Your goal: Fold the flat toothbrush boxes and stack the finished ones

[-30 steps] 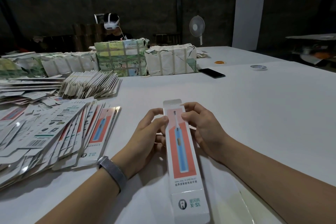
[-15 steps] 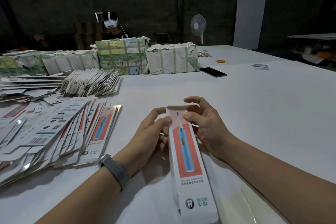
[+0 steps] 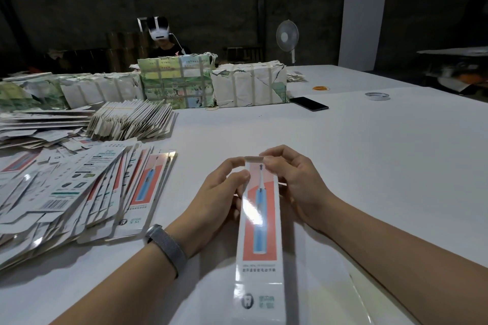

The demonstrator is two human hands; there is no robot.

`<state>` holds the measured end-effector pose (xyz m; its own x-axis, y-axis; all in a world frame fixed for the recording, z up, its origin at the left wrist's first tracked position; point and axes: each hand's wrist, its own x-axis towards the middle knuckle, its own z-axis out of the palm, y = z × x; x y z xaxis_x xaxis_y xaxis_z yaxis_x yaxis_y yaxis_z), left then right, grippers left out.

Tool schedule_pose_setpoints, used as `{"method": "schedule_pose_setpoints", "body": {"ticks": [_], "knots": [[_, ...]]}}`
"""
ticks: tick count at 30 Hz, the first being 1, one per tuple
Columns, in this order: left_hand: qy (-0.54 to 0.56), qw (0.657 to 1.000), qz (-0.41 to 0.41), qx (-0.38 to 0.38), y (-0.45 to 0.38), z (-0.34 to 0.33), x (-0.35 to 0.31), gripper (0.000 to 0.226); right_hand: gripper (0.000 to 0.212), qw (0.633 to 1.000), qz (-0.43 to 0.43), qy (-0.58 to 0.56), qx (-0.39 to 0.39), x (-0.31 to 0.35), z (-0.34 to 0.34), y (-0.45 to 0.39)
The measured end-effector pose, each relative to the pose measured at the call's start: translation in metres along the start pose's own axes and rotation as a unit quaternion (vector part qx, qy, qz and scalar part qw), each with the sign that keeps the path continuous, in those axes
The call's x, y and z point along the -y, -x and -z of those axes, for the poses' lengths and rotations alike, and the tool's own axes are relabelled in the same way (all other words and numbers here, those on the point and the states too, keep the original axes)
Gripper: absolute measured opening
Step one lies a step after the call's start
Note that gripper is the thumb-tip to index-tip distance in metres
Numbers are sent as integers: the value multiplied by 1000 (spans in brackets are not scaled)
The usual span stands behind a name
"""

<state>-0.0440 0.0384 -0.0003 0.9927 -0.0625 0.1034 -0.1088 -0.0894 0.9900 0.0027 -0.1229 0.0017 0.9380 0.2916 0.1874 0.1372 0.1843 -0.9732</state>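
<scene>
A toothbrush box (image 3: 260, 229) lies lengthwise on the counter (image 3: 369, 166), its far end between the left hand (image 3: 216, 198) and right hand (image 3: 298, 185). Flat boxes (image 3: 79, 192) fan out to its left. Wrapped bundles (image 3: 211, 84) sit behind them, with a phone (image 3: 309, 104) to their right.

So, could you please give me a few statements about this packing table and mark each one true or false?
1. Both hands hold the far end of the toothbrush box. True: the left hand and right hand pinch it near the end flap.
2. The flat boxes lie fanned out to the person's right. False: they lie to the left.
3. A black phone lies on the table beyond the hands. True.
4. The wristband is on the right wrist. False: it is on the left wrist.
5. The standing fan sits on the table beside the phone. False: it stands behind the table.
</scene>
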Motion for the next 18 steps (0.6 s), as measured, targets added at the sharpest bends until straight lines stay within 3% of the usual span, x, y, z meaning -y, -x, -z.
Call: {"method": "schedule_pose_setpoints", "body": {"ticks": [5,10,18], "knots": [[-48,999,2,17,2,0,-3,16,43,999,-20,-35,1,-1,1,-2],[-60,998,2,6,1,1,-3,18,24,1000,-24,16,-10,-2,1,-4],[-79,996,-33,18,1,2,-2,19,18,998,-36,50,-5,2,1,-4]]}}
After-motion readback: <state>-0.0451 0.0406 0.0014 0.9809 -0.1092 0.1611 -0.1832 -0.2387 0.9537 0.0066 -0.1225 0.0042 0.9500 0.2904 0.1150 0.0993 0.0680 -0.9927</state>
